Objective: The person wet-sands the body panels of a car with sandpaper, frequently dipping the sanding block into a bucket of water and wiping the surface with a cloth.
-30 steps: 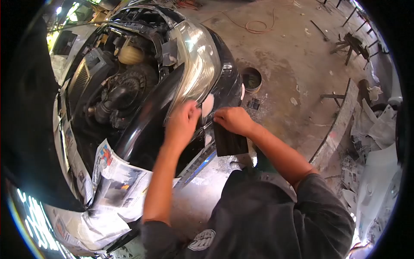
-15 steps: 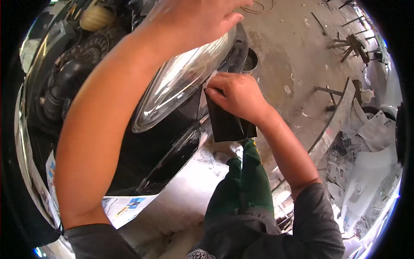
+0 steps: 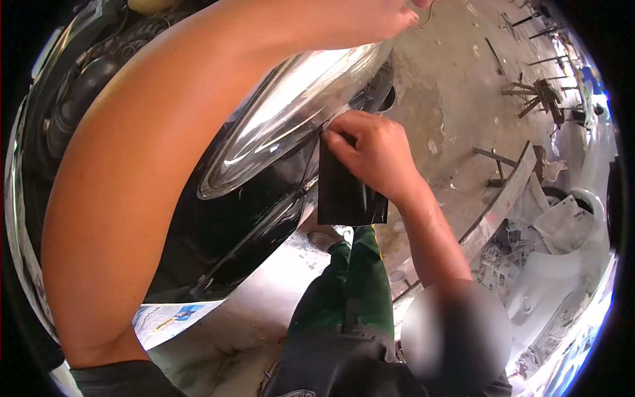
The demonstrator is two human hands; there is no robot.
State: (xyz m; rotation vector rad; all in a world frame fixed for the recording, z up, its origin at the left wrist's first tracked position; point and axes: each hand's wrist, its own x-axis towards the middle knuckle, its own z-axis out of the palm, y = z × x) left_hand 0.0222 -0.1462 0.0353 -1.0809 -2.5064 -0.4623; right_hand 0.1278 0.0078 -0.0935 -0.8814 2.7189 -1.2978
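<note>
My right hand (image 3: 374,149) is closed on the upper edge of a black sheet (image 3: 344,192), which looks like sandpaper and hangs down from my fingers. The fingertips are beside the car's clear headlight (image 3: 301,112), close to the corner of the glossy black body panel (image 3: 228,225). My left arm reaches across the headlight. Only part of my left hand (image 3: 370,23) shows at the top edge, with the thumb visible and most fingers out of frame; what it touches is hidden.
The engine bay (image 3: 86,92) is at upper left. Newspaper (image 3: 172,321) lies under the black panel. On the right stand a wooden bench (image 3: 506,195) and a stool (image 3: 546,96), near a white bumper-like part (image 3: 549,281) on newspapers. A dark bucket (image 3: 389,99) sits behind the headlight.
The camera view has shifted, and my left arm fills more of it, its hand farther right at the top edge. My right hand keeps its hold; the black sheet hangs straighter.
</note>
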